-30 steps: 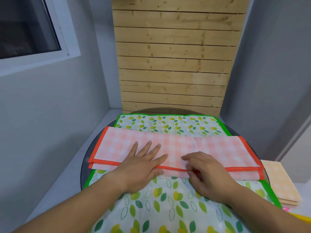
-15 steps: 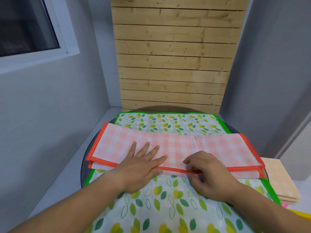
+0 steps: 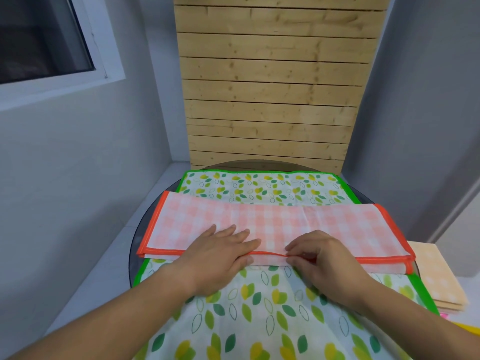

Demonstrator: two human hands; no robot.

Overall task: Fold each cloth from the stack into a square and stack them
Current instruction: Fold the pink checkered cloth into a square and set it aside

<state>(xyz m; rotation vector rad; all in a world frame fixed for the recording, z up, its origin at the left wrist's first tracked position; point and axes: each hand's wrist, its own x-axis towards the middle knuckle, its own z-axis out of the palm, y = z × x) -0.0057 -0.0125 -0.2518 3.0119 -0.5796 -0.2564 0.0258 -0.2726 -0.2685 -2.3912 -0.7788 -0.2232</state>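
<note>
A pink checked cloth with an orange hem (image 3: 337,224) lies folded into a long strip across a white cloth printed with green and yellow leaves (image 3: 259,315). My left hand (image 3: 220,253) rests flat on the strip's near edge, fingers straight. My right hand (image 3: 322,261) pinches the orange hem at the middle of the near edge between thumb and curled fingers. A folded peach checked cloth stack (image 3: 439,279) sits at the right.
The cloths cover a round dark glass table (image 3: 140,235) set in a corner. A wooden slat panel (image 3: 272,100) stands behind it and grey walls close in on both sides. Something pink and yellow (image 3: 465,326) shows at the right edge.
My right hand's fingers have curled tighter onto the orange hem. My left hand has stayed flat in nearly the same place. The view has shifted slightly.
</note>
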